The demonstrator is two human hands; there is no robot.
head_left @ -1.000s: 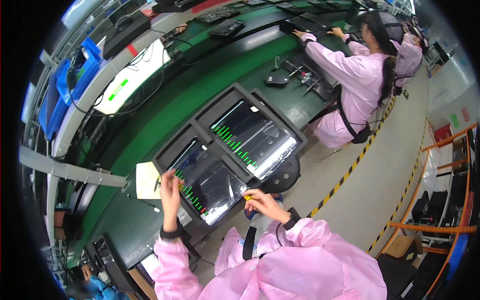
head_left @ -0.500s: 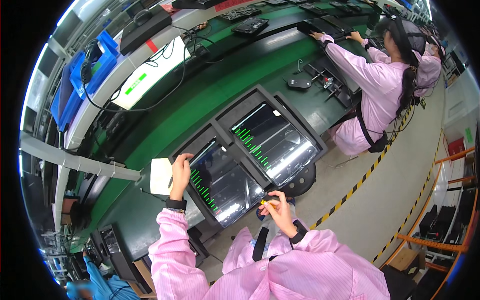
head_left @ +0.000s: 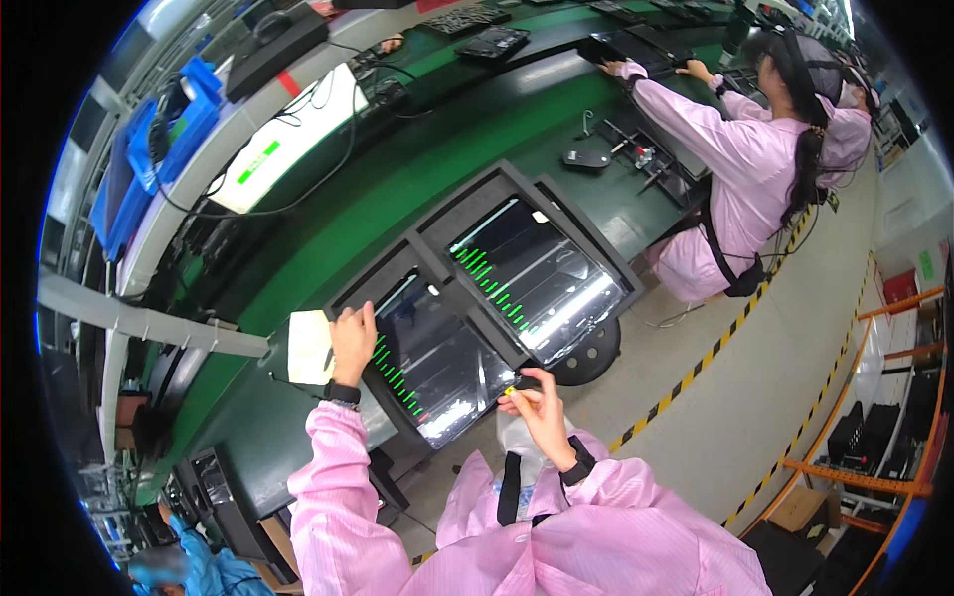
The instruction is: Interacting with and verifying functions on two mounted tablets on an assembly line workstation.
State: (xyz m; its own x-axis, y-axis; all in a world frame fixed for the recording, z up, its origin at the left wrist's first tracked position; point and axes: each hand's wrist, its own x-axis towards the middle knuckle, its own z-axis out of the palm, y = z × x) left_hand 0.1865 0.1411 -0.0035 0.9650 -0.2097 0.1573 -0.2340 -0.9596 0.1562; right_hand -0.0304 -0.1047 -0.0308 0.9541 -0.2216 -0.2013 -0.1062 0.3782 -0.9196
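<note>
My right hand pinches a small yellow piece at the near right corner of the left screen panel. What the piece is, I cannot make out. My left hand is at the left edge of that panel, fingers partly bent and one finger raised, with nothing visible in it. The dark glossy panel lies in a black two-bay tray and shows a row of green marks. A second panel with similar marks fills the right bay. A pale yellow paper sheet lies beside my left hand.
A black mouse and a metal fixture lie beyond the tray on the green bench. A co-worker in pink works at the far right. Blue bins and a lit white screen stand at left.
My left hand's fingers have drawn back from over the tray edge and point more upward. My right hand still pinches the yellow piece at the corner. The whole view has shifted slightly.
</note>
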